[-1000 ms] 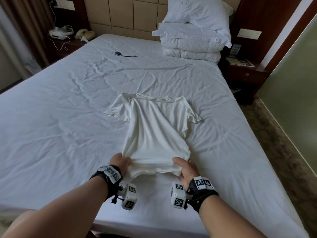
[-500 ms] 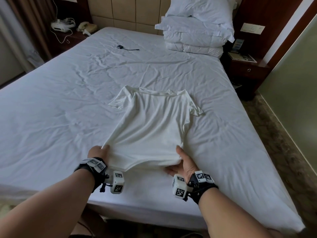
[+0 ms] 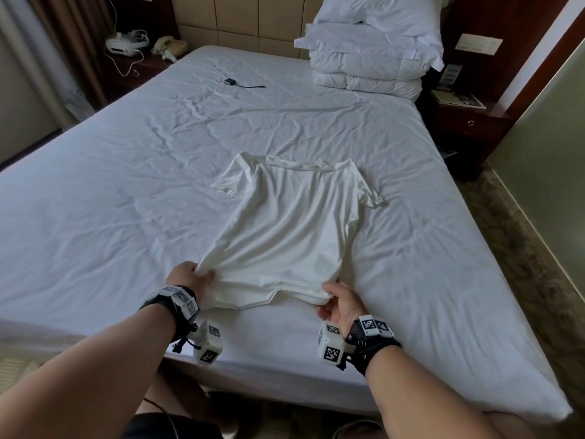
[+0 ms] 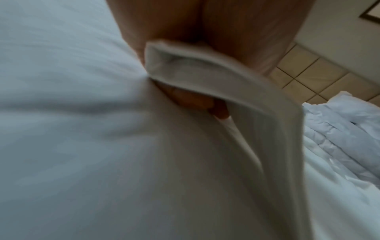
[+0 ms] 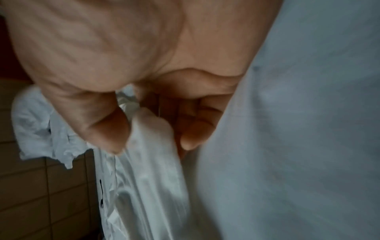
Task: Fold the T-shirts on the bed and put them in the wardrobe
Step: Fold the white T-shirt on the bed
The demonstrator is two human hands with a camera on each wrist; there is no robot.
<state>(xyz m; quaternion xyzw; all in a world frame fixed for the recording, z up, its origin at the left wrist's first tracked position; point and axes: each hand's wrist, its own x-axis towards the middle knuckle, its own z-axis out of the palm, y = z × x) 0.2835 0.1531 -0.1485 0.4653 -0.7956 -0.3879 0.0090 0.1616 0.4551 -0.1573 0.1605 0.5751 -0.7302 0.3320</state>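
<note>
- T-shirt [image 3: 294,229]: white, lying on the bed [image 3: 95,201] at centre frame in the head view, collar toward the top of the frame, both short sleeves spread outward, hem toward the lower edge.
- Left hand [image 3: 190,280]: at lower centre-left, fingers curled round the left hem corner, which is gathered and drawn outward. The left wrist view shows the fabric [image 4: 205,73] folded between thumb and fingers.
- Right hand [image 3: 343,304]: at lower centre-right, pinching the right hem corner. The right wrist view shows the cloth [image 5: 152,129] caught between the thumb [image 5: 107,126] and curled fingers [image 5: 195,129].
- Stacked pillows [image 3: 373,52]: upper right, at the head of the bed.
- Small black device with cord [image 3: 231,81]: on the sheet, upper centre.
- Bedside table [image 3: 468,122]: dark wood, right edge of the frame.
- Telephone [image 3: 169,45]: upper left.
</note>
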